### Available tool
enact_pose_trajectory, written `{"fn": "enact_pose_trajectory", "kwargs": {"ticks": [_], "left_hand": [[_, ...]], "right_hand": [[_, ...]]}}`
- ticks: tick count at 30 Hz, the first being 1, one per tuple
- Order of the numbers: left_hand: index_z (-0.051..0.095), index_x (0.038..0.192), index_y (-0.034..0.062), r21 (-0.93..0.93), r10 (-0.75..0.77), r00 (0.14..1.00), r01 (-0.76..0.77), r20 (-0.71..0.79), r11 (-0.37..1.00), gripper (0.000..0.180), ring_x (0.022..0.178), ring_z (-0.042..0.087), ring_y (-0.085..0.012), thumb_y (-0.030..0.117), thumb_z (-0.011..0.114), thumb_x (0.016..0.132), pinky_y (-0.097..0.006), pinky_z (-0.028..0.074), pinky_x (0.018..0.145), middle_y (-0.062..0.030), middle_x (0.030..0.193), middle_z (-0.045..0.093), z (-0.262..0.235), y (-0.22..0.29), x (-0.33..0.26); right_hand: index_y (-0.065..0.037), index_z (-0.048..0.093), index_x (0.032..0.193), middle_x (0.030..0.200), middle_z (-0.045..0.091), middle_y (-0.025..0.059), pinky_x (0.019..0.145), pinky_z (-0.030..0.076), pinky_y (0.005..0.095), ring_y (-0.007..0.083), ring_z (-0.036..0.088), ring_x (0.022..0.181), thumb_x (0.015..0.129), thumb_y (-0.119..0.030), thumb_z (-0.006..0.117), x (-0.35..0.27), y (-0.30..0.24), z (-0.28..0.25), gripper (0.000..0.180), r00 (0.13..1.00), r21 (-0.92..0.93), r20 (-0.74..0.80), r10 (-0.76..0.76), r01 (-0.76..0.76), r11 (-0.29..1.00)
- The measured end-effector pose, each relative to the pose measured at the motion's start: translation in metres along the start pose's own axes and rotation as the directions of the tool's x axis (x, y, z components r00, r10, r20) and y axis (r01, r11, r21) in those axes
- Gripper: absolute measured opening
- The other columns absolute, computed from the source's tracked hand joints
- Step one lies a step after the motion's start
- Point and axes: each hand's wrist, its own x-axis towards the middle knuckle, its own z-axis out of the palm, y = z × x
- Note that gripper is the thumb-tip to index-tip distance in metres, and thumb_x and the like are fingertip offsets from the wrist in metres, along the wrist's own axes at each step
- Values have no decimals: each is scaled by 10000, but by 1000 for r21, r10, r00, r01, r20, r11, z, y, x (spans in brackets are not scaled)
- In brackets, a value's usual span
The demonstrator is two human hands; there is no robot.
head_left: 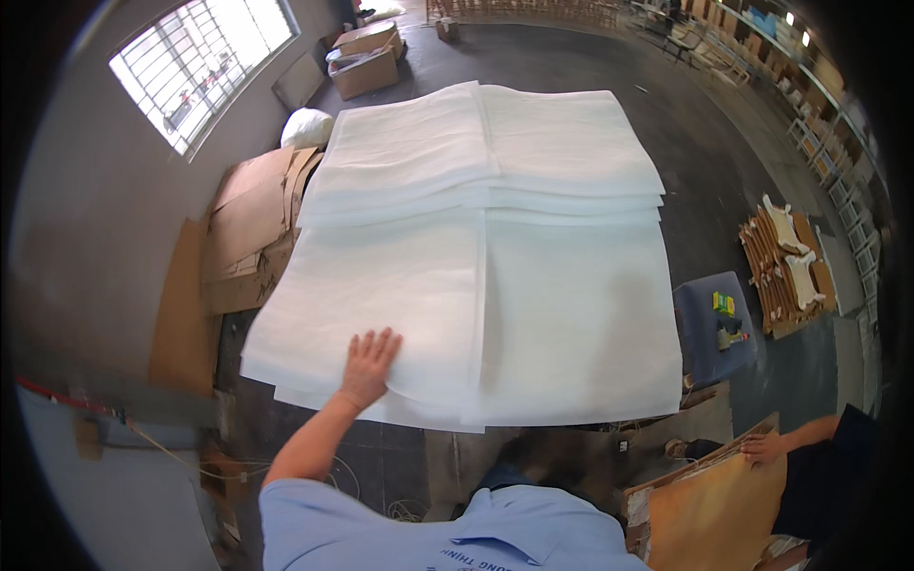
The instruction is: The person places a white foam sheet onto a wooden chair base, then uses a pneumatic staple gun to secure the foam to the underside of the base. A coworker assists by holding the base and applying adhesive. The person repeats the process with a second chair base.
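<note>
My left hand lies flat, fingers spread, on the near left white foam sheet, close to its front edge. To the right, a second white sheet lies beside it, the left one lapping slightly over the seam. Behind them, further white sheets are layered across the far half in overlapping stacks. The sheets hide whatever is under them. My right hand is out of the picture.
A co-worker's hand rests on a brown board at lower right. A blue-grey stool bears small items. Flattened cardboard leans by the left wall; cardboard boxes stand behind. Tied brown pieces are stacked at right.
</note>
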Motion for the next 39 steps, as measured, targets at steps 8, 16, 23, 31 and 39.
{"fn": "enact_pose_trajectory", "kwargs": {"ticks": [8, 16, 23, 31, 39], "left_hand": [[633, 1467, 100, 119, -93, 996, 92, 3, 989, 695, 1130, 749, -369, 73, 781, 788, -492, 590, 957, -169, 1196, 782, -145, -50, 143], [775, 1227, 20, -320, -203, 979, 183, -30, 930, 393, 951, 788, -230, 213, 843, 891, -401, 606, 889, -109, 1088, 823, -381, -8, 229], [729, 1269, -56, -545, -162, 981, 77, -110, 835, 487, 992, 741, -193, 189, 888, 879, -376, 594, 910, -113, 1081, 792, -449, 86, 187], [824, 1092, -28, -431, 394, 889, -457, -233, 778, 319, 954, 793, -228, 47, 958, 813, -395, 651, 859, -115, 996, 838, -480, 175, 152], [781, 1129, -15, -700, 513, 849, -445, -131, 559, 347, 928, 753, -221, 64, 915, 819, -364, 607, 852, -86, 980, 789, -506, 380, 191]], "right_hand": [[-53, 690, 1368, 1244, 722, 321, 1008, 550, 553, 459, 709, 1153, 942, -288, 733, -25, 26, 4, 488, 999, 83, -36, -26, 29, 996], [-41, 714, 1307, 1175, 752, 287, 1009, 552, 570, 480, 709, 1133, 958, -320, 717, -31, 59, 39, 446, 997, 85, -75, 25, -18, 996], [-69, 724, 1059, 968, 753, 216, 822, 572, 526, 424, 726, 909, 937, -274, 758, -37, 84, 77, 241, 924, 191, -371, -91, 171, 967], [-66, 727, 1232, 971, 751, 15, 751, 555, 371, 138, 702, 880, 1070, -223, 707, 66, 125, -96, 227, 731, 591, -675, 99, 456, 665], [-13, 569, 1511, 1195, 748, 104, 995, 571, 361, 201, 719, 1120, 1000, -309, 782, 28, 29, -225, 627, 454, 708, -574, -681, 694, -134]]}}
